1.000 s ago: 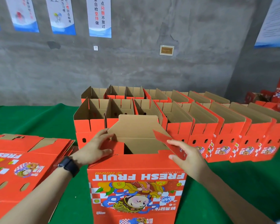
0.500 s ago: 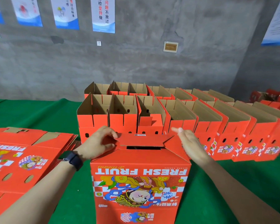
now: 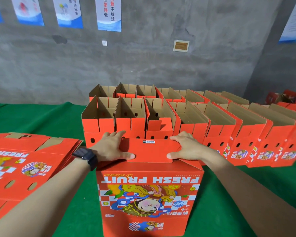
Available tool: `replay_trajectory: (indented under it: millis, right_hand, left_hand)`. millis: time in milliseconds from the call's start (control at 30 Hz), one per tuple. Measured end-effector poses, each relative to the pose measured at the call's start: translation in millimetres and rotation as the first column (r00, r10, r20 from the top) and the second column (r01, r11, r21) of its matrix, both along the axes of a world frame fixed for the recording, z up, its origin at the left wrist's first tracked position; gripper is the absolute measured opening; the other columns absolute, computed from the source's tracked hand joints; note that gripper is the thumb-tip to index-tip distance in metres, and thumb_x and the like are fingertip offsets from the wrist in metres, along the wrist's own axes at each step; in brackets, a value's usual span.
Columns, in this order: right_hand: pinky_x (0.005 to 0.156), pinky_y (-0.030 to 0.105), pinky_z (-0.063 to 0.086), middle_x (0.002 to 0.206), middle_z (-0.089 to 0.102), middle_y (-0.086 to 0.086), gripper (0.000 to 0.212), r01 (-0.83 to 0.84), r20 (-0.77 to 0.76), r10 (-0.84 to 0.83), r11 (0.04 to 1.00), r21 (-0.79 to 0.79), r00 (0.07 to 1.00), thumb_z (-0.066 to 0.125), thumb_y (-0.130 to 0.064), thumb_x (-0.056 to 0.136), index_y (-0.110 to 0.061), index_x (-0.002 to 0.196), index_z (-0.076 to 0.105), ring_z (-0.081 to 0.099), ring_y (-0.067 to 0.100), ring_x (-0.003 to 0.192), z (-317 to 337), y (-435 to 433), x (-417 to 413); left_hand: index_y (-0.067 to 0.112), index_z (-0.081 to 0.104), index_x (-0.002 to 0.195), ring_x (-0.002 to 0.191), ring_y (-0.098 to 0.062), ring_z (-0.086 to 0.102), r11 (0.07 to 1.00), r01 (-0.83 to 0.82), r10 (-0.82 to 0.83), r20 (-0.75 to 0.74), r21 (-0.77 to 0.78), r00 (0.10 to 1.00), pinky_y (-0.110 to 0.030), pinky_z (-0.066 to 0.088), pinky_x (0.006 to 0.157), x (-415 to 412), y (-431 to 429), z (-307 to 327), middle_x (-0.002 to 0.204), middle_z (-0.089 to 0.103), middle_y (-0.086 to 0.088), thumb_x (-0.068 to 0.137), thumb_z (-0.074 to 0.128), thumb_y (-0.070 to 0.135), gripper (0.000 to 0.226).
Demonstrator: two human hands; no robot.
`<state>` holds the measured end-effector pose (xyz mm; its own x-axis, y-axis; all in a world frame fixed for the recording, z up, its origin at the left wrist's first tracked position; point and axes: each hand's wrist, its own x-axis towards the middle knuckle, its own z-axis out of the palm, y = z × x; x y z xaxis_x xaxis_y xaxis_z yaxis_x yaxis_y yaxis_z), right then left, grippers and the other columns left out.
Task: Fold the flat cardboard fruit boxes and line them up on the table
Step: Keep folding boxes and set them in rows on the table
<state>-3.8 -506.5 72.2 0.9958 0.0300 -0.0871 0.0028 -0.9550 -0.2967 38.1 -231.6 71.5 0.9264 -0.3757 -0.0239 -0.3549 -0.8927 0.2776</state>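
Since half a second ago, the top flap (image 3: 152, 151) of the near box (image 3: 149, 194) has come down flat and both hands have spread onto it. The left hand (image 3: 109, 147) and right hand (image 3: 190, 147) press it, each grip open with fingers straight. The box stands on the green table (image 3: 41, 117), just near of the rows of folded boxes (image 3: 191, 124). Flat boxes (image 3: 24, 161) lie stacked at left.
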Motion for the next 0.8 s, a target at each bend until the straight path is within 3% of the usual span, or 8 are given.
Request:
replay_trajectory:
  millis: [133,400,600,700,800]
  right_hand:
    - [0.107,0.040,0.031,0.133,0.031,0.003,0.087,0.012,0.033,-0.011,1.000,-0.013,0.999,0.073,-0.050,0.075,-0.025,0.147,0.031,0.024,0.022,0.131,-5,7,2]
    - [0.099,0.037,0.038,0.131,0.031,0.001,0.085,0.029,0.177,-0.012,0.995,-0.090,0.984,0.070,-0.054,0.077,-0.024,0.145,0.030,0.027,0.019,0.127,-19,12,-6]
    - [0.101,0.038,0.037,0.130,0.030,0.002,0.083,0.021,0.177,-0.007,0.997,-0.075,0.984,0.069,-0.053,0.078,-0.024,0.145,0.030,0.026,0.019,0.126,-22,10,-4]
    - [0.106,0.036,0.031,0.133,0.032,0.003,0.079,0.030,0.171,-0.038,0.998,0.046,0.985,0.069,-0.049,0.080,-0.022,0.146,0.034,0.025,0.021,0.130,-22,8,-2]
    - [0.107,0.033,0.029,0.136,0.039,0.006,0.061,0.075,0.207,-0.151,0.940,0.332,0.967,0.070,-0.038,0.084,-0.020,0.138,0.048,0.034,0.023,0.132,-20,2,-1]
  left_hand:
    - [0.025,0.023,0.148,0.129,-0.026,0.029,0.993,-0.010,0.005,0.047,0.114,0.999,-0.043,0.035,0.106,1,-7,-4,0.141,0.039,-0.004,0.071,0.067,0.066,0.097]
    - [0.027,0.029,0.144,0.127,-0.026,0.030,0.993,-0.066,0.056,0.103,0.095,0.993,-0.043,0.037,0.104,-1,-12,-11,0.136,0.041,-0.004,0.070,0.069,0.064,0.093]
    - [0.026,0.029,0.145,0.128,-0.026,0.029,0.996,-0.049,0.041,0.109,0.072,0.993,-0.043,0.035,0.105,2,-11,-13,0.137,0.040,-0.005,0.071,0.069,0.063,0.091]
    - [0.026,0.030,0.146,0.129,-0.027,0.031,0.998,-0.050,0.052,0.069,-0.030,0.996,-0.043,0.035,0.106,5,-6,-12,0.138,0.038,-0.007,0.071,0.070,0.061,0.092]
    - [0.024,0.034,0.145,0.127,-0.028,0.041,0.928,-0.115,0.135,0.034,-0.353,0.990,-0.039,0.039,0.105,4,2,-12,0.140,0.035,-0.010,0.072,0.074,0.053,0.088]
